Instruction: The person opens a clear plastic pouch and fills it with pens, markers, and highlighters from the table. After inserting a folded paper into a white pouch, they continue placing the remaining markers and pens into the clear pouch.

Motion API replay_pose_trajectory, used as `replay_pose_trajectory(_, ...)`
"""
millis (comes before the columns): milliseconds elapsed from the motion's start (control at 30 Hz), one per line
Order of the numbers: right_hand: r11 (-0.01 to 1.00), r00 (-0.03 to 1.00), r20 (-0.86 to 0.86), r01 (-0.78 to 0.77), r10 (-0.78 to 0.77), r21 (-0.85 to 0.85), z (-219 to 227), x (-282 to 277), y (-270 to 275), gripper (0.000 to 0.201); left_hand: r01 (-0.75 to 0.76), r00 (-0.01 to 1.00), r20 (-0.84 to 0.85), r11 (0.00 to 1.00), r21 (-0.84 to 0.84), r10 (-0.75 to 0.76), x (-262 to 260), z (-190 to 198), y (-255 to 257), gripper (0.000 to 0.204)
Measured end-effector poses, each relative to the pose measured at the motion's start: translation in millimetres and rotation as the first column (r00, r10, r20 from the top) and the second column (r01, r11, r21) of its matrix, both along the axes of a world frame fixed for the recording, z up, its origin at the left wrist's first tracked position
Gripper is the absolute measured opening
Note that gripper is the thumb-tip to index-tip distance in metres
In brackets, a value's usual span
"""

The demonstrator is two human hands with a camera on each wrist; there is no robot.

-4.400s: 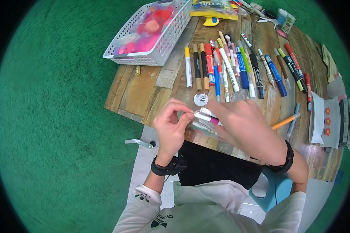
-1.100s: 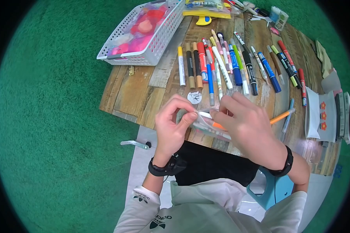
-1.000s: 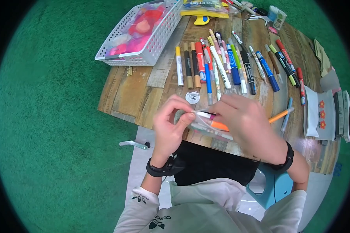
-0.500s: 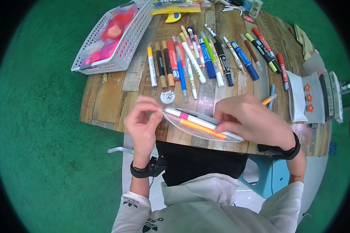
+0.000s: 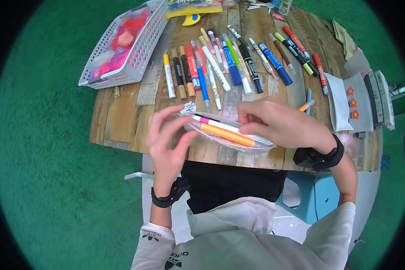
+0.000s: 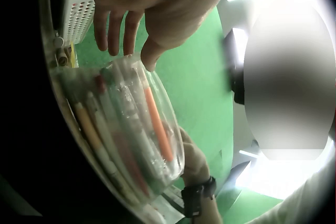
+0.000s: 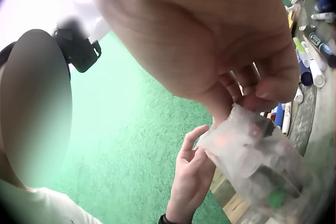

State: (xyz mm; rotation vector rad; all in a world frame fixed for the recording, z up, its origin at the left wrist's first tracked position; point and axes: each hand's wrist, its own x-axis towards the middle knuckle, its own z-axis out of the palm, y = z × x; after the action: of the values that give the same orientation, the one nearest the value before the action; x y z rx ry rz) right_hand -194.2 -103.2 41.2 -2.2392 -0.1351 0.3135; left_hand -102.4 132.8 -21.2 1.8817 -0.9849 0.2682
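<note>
A clear pouch (image 5: 256, 150) is held over the table's near edge, its long mouth facing up. Inside lie an orange pen (image 5: 227, 135), a white pen with a magenta band (image 5: 218, 124) and several others, seen through its side in the left wrist view. My right hand (image 5: 283, 123) pinches the pouch's rim near its right end; the right wrist view shows thumb and fingers at the plastic's edge. At the other end my left hand (image 5: 166, 141) has its fingers spread, thumb apart, with nothing gripped. In the left wrist view its fingertips hang right at the pouch's end.
Several markers and pens (image 5: 225, 63) lie in a row across the wooden table (image 5: 117, 117). A white perforated basket (image 5: 135, 65) stands back left, holding pink items. A round white sticker (image 5: 188, 107) lies behind the pouch. Flower-printed sheets (image 5: 360, 103) are at right.
My left hand has let go of the pouch's left end and its fingers have spread. My right hand has slid right along the pouch, and the orange pen inside shows more fully.
</note>
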Motion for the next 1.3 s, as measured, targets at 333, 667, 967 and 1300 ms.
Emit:
replay_pose_trajectory(333, 0.995, 0.975, 0.219, 0.042, -0.022, -0.088, -5, -4, 5, 0.018, 0.174, 0.889, 0.368, 0.946, 0.275, -0.271, -5, 25, -12, 0.034)
replay_pose_trajectory(667, 0.988, 0.913, 0.402, 0.121, -0.074, -0.094, -11, -7, 7, 0.014, 0.236, 0.866, 0.323, 0.882, 0.408, -0.381, -10, 34, -18, 0.023)
replay_pose_trajectory(967, 0.986, 0.901, 0.427, 0.135, -0.082, -0.097, -12, -5, 5, 0.014, 0.139, 0.903, 0.310, 0.884, 0.446, -0.299, -28, 34, -18, 0.026)
replay_pose_trajectory(1300, 0.961, 0.906, 0.409, 0.203, -0.110, -0.190, -10, 0, 5, 0.009, 0.075, 0.968, 0.224, 0.984, 0.163, -0.111, -3, 12, 6, 0.027)
